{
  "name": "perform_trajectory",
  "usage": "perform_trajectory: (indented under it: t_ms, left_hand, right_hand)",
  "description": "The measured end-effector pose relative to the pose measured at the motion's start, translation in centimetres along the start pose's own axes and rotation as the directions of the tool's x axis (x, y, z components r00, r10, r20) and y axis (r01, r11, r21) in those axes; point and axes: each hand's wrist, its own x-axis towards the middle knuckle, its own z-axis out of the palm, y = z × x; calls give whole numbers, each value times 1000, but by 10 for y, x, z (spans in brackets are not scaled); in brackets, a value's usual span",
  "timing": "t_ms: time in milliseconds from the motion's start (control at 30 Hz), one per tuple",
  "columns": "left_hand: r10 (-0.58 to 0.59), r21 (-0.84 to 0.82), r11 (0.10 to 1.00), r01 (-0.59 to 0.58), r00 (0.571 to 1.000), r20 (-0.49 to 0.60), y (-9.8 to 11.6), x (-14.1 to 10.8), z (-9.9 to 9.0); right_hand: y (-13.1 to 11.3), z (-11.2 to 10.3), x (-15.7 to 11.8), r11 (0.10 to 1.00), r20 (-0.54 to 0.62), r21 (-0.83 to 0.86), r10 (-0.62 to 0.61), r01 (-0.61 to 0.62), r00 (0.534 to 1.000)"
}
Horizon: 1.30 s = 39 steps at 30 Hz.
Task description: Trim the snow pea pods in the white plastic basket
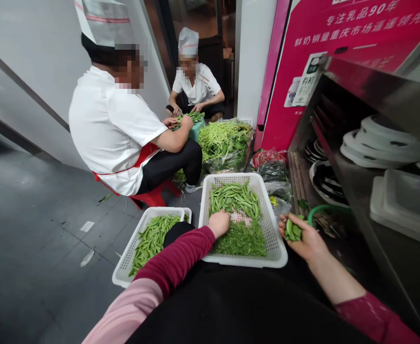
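Observation:
A white plastic basket [280,248] rests at my lap, with whole pea pods [244,198] in its far half and small green trimmings [244,241] in its near half. Over its left side, between the two heaps, is my left hand [220,223], its fingers curled closed; whatever they hold is hidden. To the right of the basket, my right hand [305,239] is turned palm up, its fingers bent around several green pea pods [293,230]. A second white basket [122,267], filled with pea pods [152,241], stands on the floor to the left.
Two people in white, one on a red stool [154,193], handle green stalks [194,117] ahead. A heap of leafy greens [226,138] and plastic bags [274,174] lie beyond the basket. At right, a metal shelf [360,191] holds white dishes [385,138] above a green-rimmed bin [320,209].

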Motion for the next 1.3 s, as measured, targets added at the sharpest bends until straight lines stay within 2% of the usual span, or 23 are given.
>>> perform_trajectory:
  t_ms: [100,200,300,400,533,600,667,767,900,1000,1100,1167,1233,1300]
  left_hand:
    - [10,28,1000,-10,1000,-12,8,33,0]
    - [11,71,997,-7,999,-49,16,47,0]
    - [5,91,996,3,997,-79,18,49,3]
    - [29,75,997,-21,995,-100,10,48,4]
    - [51,23,999,-48,991,-121,-7,43,-5]
    - [37,-52,998,-47,982,-183,-13,36,-12]
    - [10,-202,976,-77,951,-310,-16,26,-19]
    - [-18,-378,906,-192,874,-485,-14,6,-26]
    - [14,-463,804,-372,791,-611,1,-27,-28]
    - [36,-455,761,-464,729,-683,14,-47,-25]
    - [171,-342,750,-566,665,-727,20,-58,-20]
    - [292,-253,745,-618,643,-708,20,-63,-17]
    - [381,-205,739,-642,648,-660,20,-66,-15]
    - [387,-220,740,-636,670,-634,22,-69,-15]
  right_hand:
    - [16,5,-9,998,119,-33,53,-50,992]
    - [33,9,-14,994,193,-94,77,-59,978]
    - [40,9,-12,990,174,-134,72,-49,982]
    - [41,10,-8,986,164,-166,60,-33,985]
    - [42,13,-7,979,152,-199,79,-47,985]
    - [44,17,-8,978,140,-191,106,-78,984]
    - [46,23,-7,978,143,-175,139,-113,980]
    - [53,36,-1,971,162,-193,175,-143,971]
    - [70,56,10,950,169,-277,194,-143,966]
    - [79,68,11,955,235,-262,200,-136,951]
    - [81,72,5,963,345,-245,195,-112,918]
    - [80,71,0,961,408,-262,197,-92,892]
    - [78,67,-4,957,460,-281,195,-67,866]
    - [77,63,-7,957,499,-285,190,-46,846]
